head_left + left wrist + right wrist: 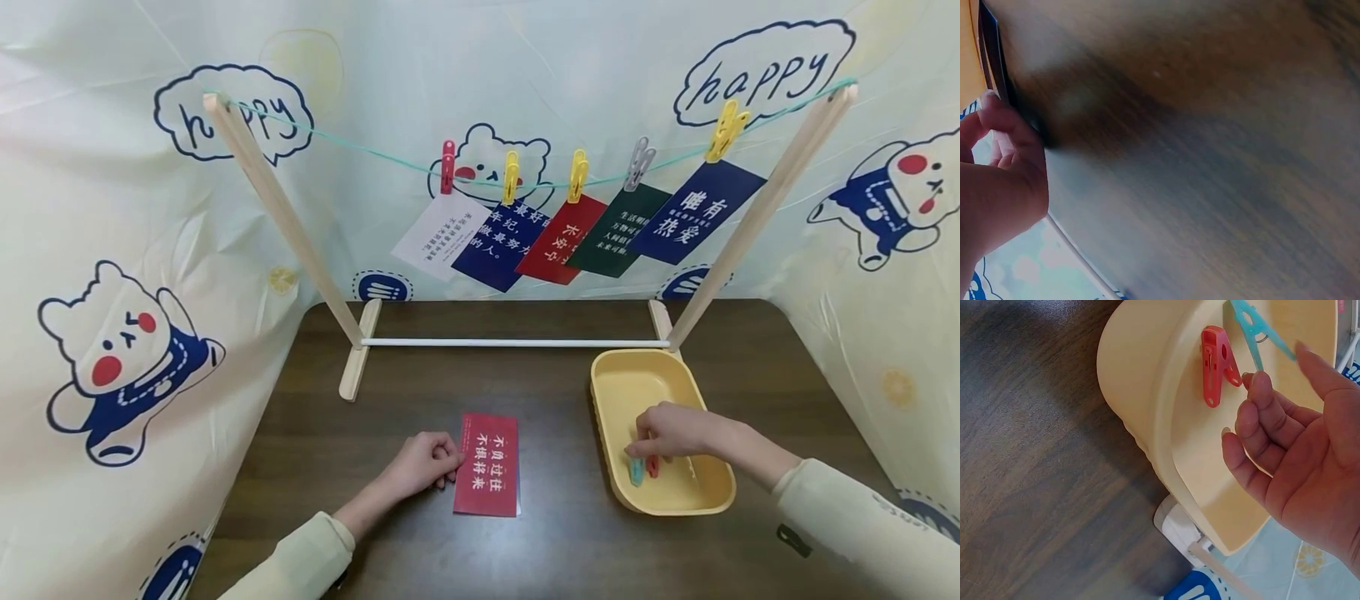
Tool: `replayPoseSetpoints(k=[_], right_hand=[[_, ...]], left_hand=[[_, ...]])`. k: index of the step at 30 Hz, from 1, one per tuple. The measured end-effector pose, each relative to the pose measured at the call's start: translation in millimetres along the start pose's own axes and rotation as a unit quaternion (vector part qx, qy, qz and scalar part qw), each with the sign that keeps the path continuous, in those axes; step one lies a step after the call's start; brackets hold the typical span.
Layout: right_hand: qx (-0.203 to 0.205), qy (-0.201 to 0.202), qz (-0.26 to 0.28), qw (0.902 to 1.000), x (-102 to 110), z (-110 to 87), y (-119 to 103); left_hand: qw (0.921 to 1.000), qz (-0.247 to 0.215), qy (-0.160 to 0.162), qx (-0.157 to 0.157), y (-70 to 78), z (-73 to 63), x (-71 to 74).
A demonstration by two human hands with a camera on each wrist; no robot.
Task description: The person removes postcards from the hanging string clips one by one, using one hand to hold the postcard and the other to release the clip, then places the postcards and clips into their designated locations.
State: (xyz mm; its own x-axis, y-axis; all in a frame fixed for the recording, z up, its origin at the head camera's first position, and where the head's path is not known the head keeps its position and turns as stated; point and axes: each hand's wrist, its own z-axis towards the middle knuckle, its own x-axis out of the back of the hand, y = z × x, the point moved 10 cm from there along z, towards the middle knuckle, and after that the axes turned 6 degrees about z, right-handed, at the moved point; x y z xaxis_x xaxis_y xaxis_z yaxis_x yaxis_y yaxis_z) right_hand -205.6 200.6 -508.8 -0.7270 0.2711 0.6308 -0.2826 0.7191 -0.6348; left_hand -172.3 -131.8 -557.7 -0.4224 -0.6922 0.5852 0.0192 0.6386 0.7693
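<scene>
My left hand (423,460) pinches the left edge of a red card (485,492) with white characters. A thin pale edge shows along that card's right side. In the left wrist view, the card's near edge (999,59) stands slightly raised at my fingertips. My right hand (678,429) reaches into a yellow plastic basket (637,379). There, thumb and fingers pinch the handle ends of a teal clothespin (1254,328). Beside it on the basket floor lies a red clothespin (1211,369), apart from my fingers.
A wooden frame (765,212) holds a drooping teal string (367,150) across the back. Several cards, such as a white card (438,237) and a green card (618,237), hang from it by clothespins. A white rod (510,342) joins the frame's feet. Below my right sleeve lies a small dark object (793,540).
</scene>
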Motion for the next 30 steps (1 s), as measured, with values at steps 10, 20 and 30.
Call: replayPoseSetpoints(k=[10, 20, 30], right_hand=[[-0.006, 0.009, -0.009, 0.9999, 2.7, -0.8, -0.5], [0.003, 0.011, 0.005, 0.9999, 5.5, 0.5, -2.8], [0.014, 0.014, -0.004, 0.9998, 7.1, 2.7, -7.5]], left_hand=[[0.9993, 0.032, 0.007, -0.015, 7.4, -1.5, -1.7], [0.9959, 0.073, 0.042, -0.033, 10.0, 1.7, 3.1], [0.9980, 0.050, 0.033, -0.021, 4.1, 0.2, 3.1]])
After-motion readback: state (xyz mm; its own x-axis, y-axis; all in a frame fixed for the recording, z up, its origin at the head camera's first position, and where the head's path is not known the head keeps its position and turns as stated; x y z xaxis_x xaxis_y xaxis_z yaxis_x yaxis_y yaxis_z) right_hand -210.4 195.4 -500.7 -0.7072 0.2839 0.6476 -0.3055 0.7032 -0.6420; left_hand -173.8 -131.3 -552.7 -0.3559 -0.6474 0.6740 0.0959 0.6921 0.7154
